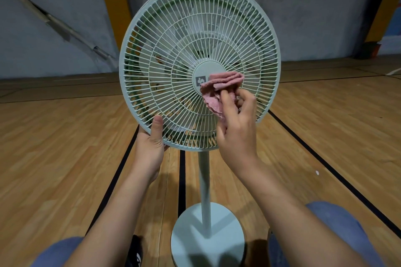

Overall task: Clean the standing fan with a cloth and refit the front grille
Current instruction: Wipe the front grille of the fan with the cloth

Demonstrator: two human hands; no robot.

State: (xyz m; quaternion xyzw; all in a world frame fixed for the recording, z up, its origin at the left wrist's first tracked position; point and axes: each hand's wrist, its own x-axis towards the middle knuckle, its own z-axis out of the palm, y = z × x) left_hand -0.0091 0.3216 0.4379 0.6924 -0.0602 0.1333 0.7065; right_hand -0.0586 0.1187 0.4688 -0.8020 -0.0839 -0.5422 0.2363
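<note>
A pale green standing fan stands in front of me on a thin pole (204, 182) and a round base (207, 238). Its round front grille (195, 28) is tilted slightly off the fan head behind it. My left hand (152, 143) grips the grille's lower left rim, thumb on the front. My right hand (236, 128) holds a crumpled pink cloth (219, 86) against the grille just right of and below the centre hub (208, 71). The white blades show faintly through the wires.
Wooden floor (54, 158) with black lines runs all around the fan. A grey wall (54, 17) with yellow padded posts (117, 11) stands behind. My knees in blue jeans (338, 223) flank the base at the bottom edge.
</note>
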